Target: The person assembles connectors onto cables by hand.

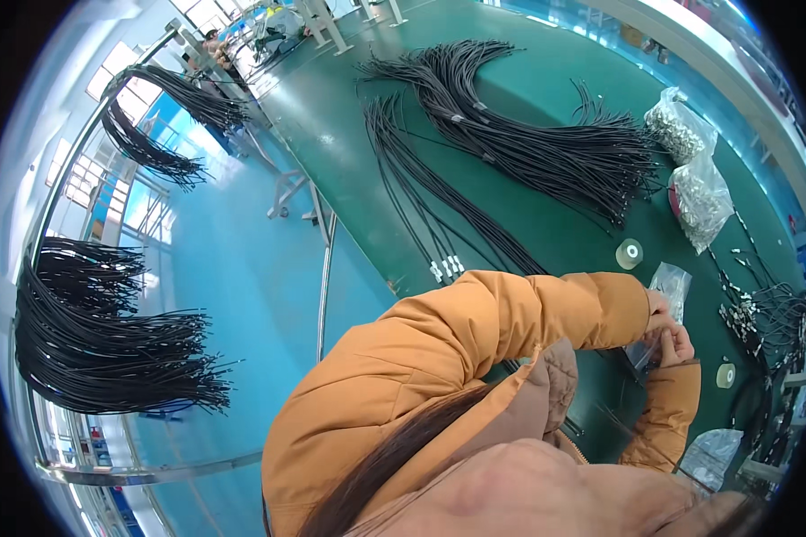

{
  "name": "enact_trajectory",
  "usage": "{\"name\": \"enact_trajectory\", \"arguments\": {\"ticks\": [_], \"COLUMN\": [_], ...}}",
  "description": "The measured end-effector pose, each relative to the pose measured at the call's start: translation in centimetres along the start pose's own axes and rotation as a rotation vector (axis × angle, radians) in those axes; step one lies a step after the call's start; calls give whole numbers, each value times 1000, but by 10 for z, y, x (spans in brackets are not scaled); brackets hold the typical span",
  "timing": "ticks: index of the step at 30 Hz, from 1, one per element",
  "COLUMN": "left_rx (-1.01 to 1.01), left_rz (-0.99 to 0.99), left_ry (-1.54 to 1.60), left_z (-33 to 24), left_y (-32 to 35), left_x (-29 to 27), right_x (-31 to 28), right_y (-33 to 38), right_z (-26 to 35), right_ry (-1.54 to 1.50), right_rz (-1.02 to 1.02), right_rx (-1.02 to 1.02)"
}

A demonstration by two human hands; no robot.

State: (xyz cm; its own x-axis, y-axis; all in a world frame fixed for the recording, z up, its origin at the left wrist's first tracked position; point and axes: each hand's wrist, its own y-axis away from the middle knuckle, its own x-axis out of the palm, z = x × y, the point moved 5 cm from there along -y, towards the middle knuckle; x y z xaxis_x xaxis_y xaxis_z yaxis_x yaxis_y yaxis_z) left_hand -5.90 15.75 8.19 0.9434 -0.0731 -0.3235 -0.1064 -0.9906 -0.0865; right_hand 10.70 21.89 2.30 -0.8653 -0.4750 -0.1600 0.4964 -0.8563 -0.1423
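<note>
Both hands meet at the right side of the green bench (546, 233). The left hand (658, 313) and the right hand (681, 345) pinch together a small clear plastic bag (670, 285). Far from them lie a bundle of black cables (546, 143) and a tape roll (630, 253).

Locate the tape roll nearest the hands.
Head view, right side: the small tape roll lies flat on the green table, just right of the right hand, near the tangled black cables.
</note>
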Motion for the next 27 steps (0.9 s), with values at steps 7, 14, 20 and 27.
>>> {"name": "enact_trajectory", "arguments": {"ticks": [7, 14, 20, 27], "left_rx": [-44, -26, -5, -183], "left_rz": [-37, -93, 7, 31], "left_ry": [-89, -239, -297, -341], "left_z": [14, 17, 7, 35], "left_y": [-7, -12, 8, 12], "left_x": [7, 2, 20, 14], "right_x": [2, -18, -115, -84], "right_y": [-3, 9, -19, -21], "right_z": [-13, -20, -75, -68], "right_ry": [40, -70, -202, -84], "right_rz": [-10, -206, -404, -295], "right_rx": [83, 203, 274, 270]}}
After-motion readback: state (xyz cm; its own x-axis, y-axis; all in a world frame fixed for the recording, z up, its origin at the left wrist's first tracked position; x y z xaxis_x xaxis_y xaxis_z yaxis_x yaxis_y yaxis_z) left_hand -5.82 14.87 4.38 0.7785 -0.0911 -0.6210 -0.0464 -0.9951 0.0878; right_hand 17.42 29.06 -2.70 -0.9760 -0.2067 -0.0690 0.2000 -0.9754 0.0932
